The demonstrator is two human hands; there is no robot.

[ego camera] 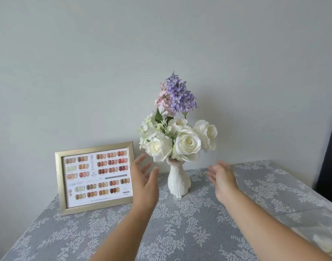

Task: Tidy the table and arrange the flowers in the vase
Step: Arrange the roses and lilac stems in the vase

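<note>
A white cat-shaped vase point(178, 182) stands upright near the back of the table. It holds white roses point(187, 143), pale hydrangea point(149, 129) and tall purple and pink lilac stems point(177, 95). My left hand point(145, 178) hovers to the vase's left, fingers spread, palm facing the vase. To the vase's right, my right hand point(222, 176) is open as well, palm turned inward. Neither hand touches the vase or the flowers.
A gold picture frame point(94, 178) with a nail-colour chart leans against the wall at the left, just behind my left hand. A grey lace tablecloth point(180, 232) covers the table. The table's right edge drops off beside a dark strip point(331, 157).
</note>
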